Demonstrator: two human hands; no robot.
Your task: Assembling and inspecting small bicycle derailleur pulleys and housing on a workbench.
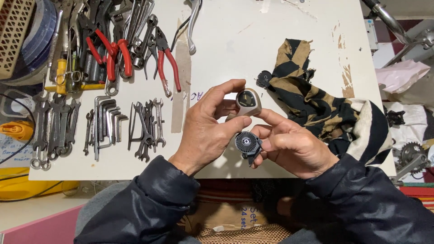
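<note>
- Left hand (205,129) pinches a beige housing (248,103) above the desk (271,40)
- Right hand (289,144) grips a black toothed disc (247,142), just below
- Judged: the two parts are apart, not yet joined

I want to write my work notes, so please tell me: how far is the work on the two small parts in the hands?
Done: the two parts are apart, and tools lie spread on the white table.

In hand: the left hand holds the beige housing by its sides; the right hand holds the black ribbed round part.

Left: they are not joined, and another small black part lies beside the striped rag.
</note>
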